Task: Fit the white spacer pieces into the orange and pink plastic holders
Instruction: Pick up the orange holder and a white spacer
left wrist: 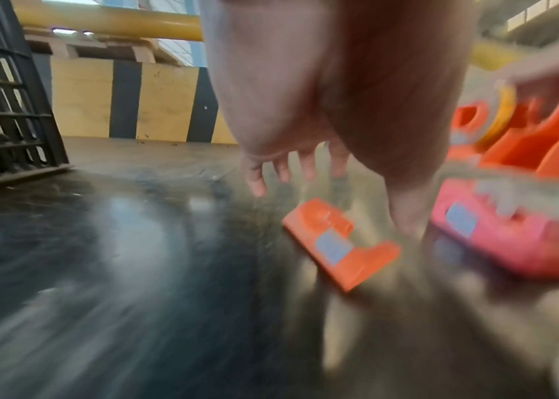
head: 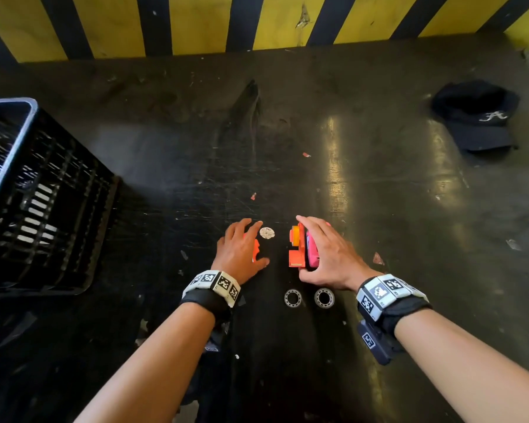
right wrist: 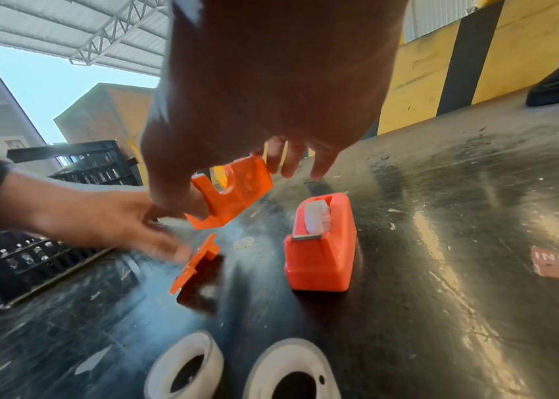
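Note:
My right hand (head: 301,245) pinches an orange holder half (right wrist: 237,194) between thumb and fingers, lifted just above the table. Beside it the pink holder (right wrist: 320,243) stands on the table with a white roll in it. My left hand (head: 257,242) hovers with straight fingers over a flat orange holder piece (left wrist: 339,243) lying on the table; whether they touch is blurred. A small white disc (head: 267,232) lies between my hands. Two white ring spacers (head: 293,298) (head: 324,298) lie near my right wrist.
A black slatted crate (head: 43,193) stands at the left on the dark, scratched table (head: 379,193). A black cap (head: 477,117) lies at the far right. A yellow-and-black striped wall (head: 196,22) closes off the back. Small paper scraps (head: 378,258) are scattered about.

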### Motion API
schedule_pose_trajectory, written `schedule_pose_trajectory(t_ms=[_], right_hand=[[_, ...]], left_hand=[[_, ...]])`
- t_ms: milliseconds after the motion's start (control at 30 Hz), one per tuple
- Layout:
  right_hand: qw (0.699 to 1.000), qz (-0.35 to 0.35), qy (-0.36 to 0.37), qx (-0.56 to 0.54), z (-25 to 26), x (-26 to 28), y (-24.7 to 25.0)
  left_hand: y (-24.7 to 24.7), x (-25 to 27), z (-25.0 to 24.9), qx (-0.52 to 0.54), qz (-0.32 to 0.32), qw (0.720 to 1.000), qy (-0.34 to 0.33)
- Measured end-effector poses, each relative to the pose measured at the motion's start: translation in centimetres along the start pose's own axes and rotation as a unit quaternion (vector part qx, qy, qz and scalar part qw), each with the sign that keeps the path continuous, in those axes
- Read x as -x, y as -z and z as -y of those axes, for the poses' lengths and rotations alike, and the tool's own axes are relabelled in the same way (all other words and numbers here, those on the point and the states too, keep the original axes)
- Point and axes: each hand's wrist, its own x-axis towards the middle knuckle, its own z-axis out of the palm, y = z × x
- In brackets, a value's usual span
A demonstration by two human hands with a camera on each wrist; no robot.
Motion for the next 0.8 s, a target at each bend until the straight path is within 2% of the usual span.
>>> schedule_pose_trajectory(t_ms=[133, 167, 233, 300, 367, 500, 633, 700, 766, 800], right_hand=[[1.0, -0.005, 0.006, -0.023, 0.6, 0.3, -0.1], [1.0, -0.007, 0.008, -0.029, 0.7, 0.3, -0.1], [0.999, -0.011, 0.009, -0.038, 1.0, 0.4, -0.2], [0.999, -0.013, 0.011, -0.038, 1.4, 0.6, -0.3], [0.999, -0.009, 0.014, -0.036, 1.5, 0.8, -0.4], [0.998, -0.005, -0.02, -0.052, 0.8, 1.4, -0.4], [0.995, 0.007, -0.064, -0.076, 1.3, 1.3, -0.7], [0.996, 0.008, -0.055, -0.07, 1.8, 1.0, -1.0], [0.996, -0.004, -0.057, -0.062, 1.7, 0.8, -1.0], [0.996, -0.012, -0.061, -0.058, 1.5, 0.9, -0.9]], left_hand=[[2.1, 0.3, -2.8, 0.104, -0.107, 0.986, -0.08], [2.6, 0.4, -3.5, 0.155, -0.101, 0.979, -0.083], [3.4, 0.8, -4.4, 0.246, -0.049, 0.965, -0.08], [3.4, 1.2, -4.6, 0.273, -0.023, 0.958, -0.079], [3.0, 1.5, -4.3, 0.297, -0.029, 0.952, -0.07], [2.2, 2.1, -2.3, 0.353, -0.085, 0.931, -0.036], [0.0, 3.0, -2.0, 0.416, -0.022, 0.909, 0.001], [-0.9, 3.0, -2.0, 0.402, -0.069, 0.913, 0.013], [-1.1, 3.1, -1.2, 0.341, -0.103, 0.934, 0.025], [-1.2, 3.4, -0.6, 0.301, -0.101, 0.948, 0.029]])
